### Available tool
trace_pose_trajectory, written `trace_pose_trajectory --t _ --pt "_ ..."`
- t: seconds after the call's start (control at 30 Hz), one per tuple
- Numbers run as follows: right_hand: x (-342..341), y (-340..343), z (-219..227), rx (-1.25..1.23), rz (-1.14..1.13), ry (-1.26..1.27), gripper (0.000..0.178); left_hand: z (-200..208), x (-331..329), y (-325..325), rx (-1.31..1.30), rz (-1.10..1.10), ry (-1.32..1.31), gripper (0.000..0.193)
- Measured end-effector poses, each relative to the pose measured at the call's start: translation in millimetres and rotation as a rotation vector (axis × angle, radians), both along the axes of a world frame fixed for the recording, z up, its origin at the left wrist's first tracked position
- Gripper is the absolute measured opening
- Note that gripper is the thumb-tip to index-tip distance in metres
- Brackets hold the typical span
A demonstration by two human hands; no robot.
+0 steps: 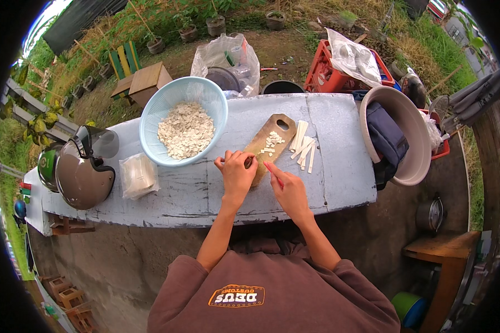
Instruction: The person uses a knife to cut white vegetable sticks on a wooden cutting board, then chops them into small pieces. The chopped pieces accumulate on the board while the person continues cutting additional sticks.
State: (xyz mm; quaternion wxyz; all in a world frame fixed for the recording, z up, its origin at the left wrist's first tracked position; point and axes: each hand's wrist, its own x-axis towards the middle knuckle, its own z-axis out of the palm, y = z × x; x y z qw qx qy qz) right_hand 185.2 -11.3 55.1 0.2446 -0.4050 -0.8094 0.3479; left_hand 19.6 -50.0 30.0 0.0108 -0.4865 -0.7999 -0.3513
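A wooden cutting board [259, 145] with a handle hole lies aslant on the grey table. Small pale cut pieces [273, 139] are scattered on its upper half. My left hand [238, 175] rests over the board's lower left side, fingers curled together; whatever they press on is hidden. In my right hand [290, 194] is a knife with a red handle [275, 174], held over the board's right edge; its blade hardly shows. Several long pale strips [304, 149] lie loose to the right of the board. To the left, a light blue plastic basket [219, 105] holds a heap of similar pale pieces [186, 132].
A clear plastic packet of pale stuff [139, 176] and a brown helmet [83, 175] stand on the table's left. At its right end is a large beige basin [418, 161] with a dark bag [387, 130]. Behind are a plastic sack [244, 61] and red crate [320, 75].
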Motion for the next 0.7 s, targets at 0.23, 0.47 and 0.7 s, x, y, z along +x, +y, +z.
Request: trace_pose_trajectory --t 0.23,0.47,0.7 --pt "-0.8 0.6 -5.9 0.031 -0.017 -0.023 0.04 5.2 2.4 -0.8 -0.006 0.015 -0.005 0.009" --pt "2.1 0.7 -3.4 -0.007 -0.021 -0.023 0.042 -0.7 -1.6 -6.1 -0.004 0.039 -0.005 0.009" --pt "-0.3 -2.2 -1.5 0.017 0.01 0.017 0.042 -0.9 -0.8 -2.7 -0.007 0.017 -0.004 0.009"
